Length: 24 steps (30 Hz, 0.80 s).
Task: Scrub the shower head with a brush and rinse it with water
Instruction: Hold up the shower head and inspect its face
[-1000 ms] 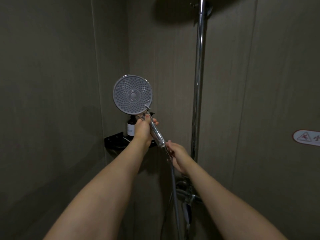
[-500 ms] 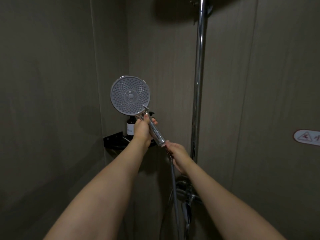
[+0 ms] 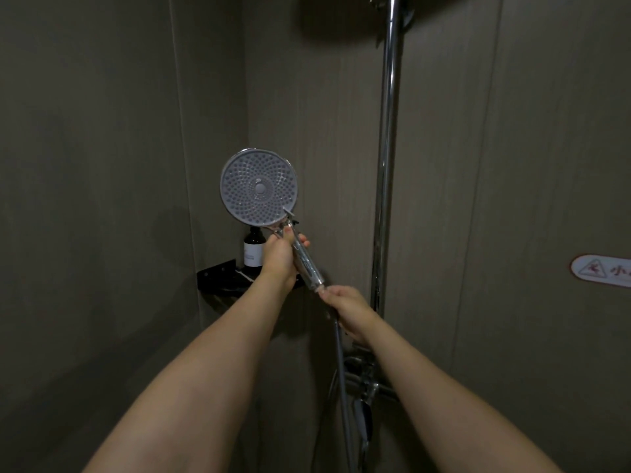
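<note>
The round grey shower head [image 3: 258,187] faces me, held up in front of the wall corner, its nozzle face showing. My left hand [image 3: 280,256] grips the chrome handle just below the head. My right hand [image 3: 348,310] holds the bottom end of the handle where the hose [image 3: 341,377] joins it. The hose hangs down from there. No brush is in view and no water is running.
A black corner shelf [image 3: 218,279] with a dark bottle [image 3: 253,249] sits behind my left hand. A chrome riser pipe [image 3: 384,165] runs up the wall on the right, with the mixer valve [image 3: 363,380] below. A warning sign [image 3: 602,269] is on the right wall.
The shower head has shifted slightly left and tilted a little; both hands keep their grip on the handle.
</note>
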Tool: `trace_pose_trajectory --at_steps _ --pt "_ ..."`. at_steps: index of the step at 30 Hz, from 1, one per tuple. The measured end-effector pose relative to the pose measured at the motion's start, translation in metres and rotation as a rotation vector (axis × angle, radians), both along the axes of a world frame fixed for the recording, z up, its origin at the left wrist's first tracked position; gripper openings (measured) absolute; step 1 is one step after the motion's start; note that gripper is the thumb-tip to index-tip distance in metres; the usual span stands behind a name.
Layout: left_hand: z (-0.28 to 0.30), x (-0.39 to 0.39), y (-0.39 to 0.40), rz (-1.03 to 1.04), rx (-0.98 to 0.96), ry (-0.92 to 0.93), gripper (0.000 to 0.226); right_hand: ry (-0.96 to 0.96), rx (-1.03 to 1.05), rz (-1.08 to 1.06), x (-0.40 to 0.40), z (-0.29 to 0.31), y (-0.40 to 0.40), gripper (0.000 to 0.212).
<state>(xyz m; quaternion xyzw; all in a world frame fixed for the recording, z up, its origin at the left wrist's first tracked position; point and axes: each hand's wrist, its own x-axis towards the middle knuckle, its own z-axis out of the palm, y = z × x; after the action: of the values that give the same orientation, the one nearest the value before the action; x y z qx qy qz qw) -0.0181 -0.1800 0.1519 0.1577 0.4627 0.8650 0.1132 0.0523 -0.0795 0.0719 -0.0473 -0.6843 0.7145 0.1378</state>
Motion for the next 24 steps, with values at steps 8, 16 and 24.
trace_pose_trajectory --at_steps 8,16,24 --pt "-0.0028 -0.0001 0.0027 0.002 0.008 0.005 0.017 0.014 0.092 -0.039 -0.0017 -0.0036 0.0044 0.017" --pt "-0.0003 0.0019 0.0058 0.016 0.0 0.004 0.018 0.041 0.147 -0.164 -0.0041 -0.0048 0.001 0.013" --pt "0.0006 0.0027 0.0034 0.013 -0.001 0.014 0.015 0.031 0.09 -0.104 -0.0005 -0.0048 0.0032 0.012"
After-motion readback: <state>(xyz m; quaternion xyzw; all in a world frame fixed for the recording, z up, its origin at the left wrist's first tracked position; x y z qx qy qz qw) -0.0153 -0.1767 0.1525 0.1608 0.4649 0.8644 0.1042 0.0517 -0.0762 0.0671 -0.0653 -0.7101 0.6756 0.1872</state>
